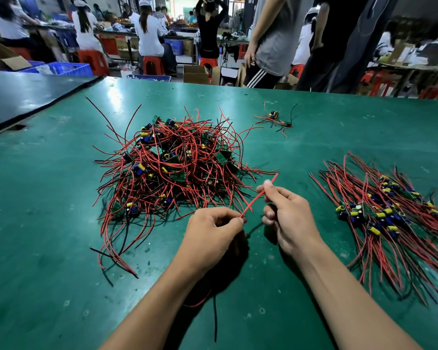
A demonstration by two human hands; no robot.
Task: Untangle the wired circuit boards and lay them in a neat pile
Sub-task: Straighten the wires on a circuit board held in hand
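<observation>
Red wires (253,202) are held up close, over the green table (61,198). The left hand (213,231) pinches their low end. The right hand (286,215) pinches them higher up. Just behind the hands sits the big tangled heap (172,168) of wired boards. The neat pile (390,213) lies to the right. A small bunch (273,118) lies farther back. Far off, people (147,29) sit on red stools (152,64).
</observation>
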